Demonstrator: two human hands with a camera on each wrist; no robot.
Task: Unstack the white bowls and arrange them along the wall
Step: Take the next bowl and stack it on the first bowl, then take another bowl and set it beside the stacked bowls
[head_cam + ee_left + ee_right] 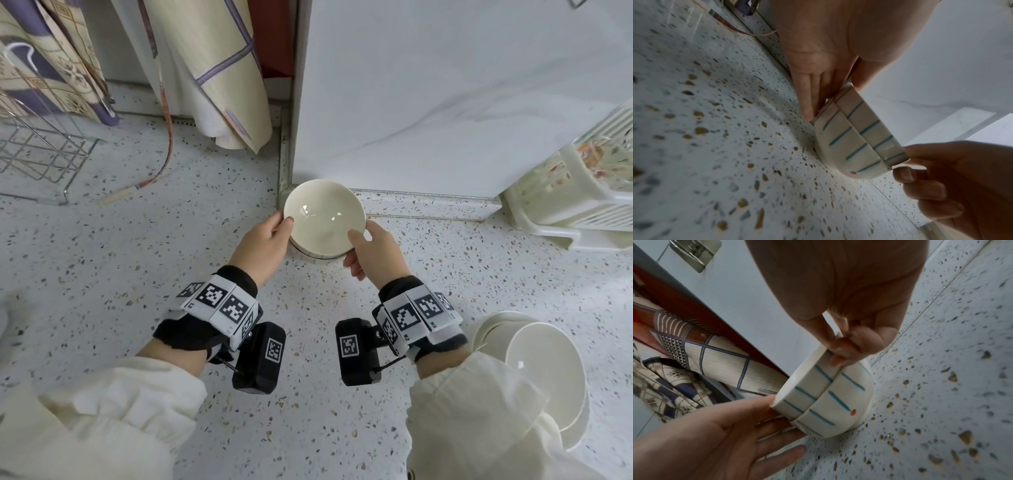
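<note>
Two white bowls with blue stripes sit nested on the speckled floor at the corner of the white wall [445,102]. The top bowl [323,214] [869,123] [807,386] is tilted slightly in the lower bowl [318,253] [840,146] [838,399], which rests on the floor. My left hand [284,226] [836,97] [777,415] has its thumb on the top bowl's left rim and straight fingers along the bowls' sides. My right hand [359,236] [920,170] [838,350] pinches the top bowl's right rim, thumb inside.
A leaning stack of more white bowls [544,370] lies at the lower right beside my right sleeve. A white plastic basket [582,192] stands against the wall on the right. A wire rack [41,154], hanging patterned cloth [212,68] and an orange cord [164,150] are at the left.
</note>
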